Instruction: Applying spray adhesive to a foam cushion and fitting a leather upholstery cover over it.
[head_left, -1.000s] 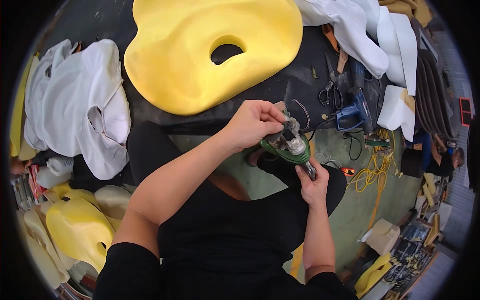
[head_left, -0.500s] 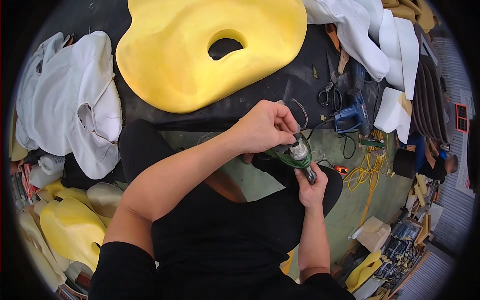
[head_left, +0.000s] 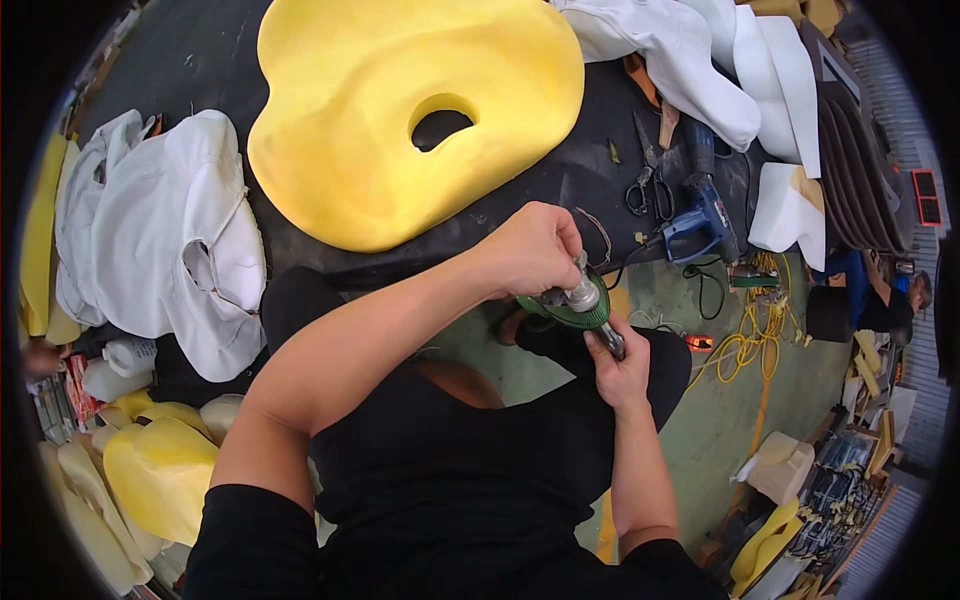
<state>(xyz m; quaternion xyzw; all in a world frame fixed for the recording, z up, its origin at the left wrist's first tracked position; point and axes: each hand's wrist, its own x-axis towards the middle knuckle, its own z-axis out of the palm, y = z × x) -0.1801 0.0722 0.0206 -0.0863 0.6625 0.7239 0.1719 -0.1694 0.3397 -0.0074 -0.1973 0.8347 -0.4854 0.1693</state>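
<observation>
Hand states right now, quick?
Left hand: closed, at the upper end of a silver metal, cylindrical device with a green rim; exact pinch hidden.
Right hand: closed, holding the same device by its lower end.

Yellow cushion (head_left: 340, 170) cut off by the top edge, green-and-silver tool (head_left: 584, 294) partly hidden by left hand (head_left: 535, 248)
</observation>
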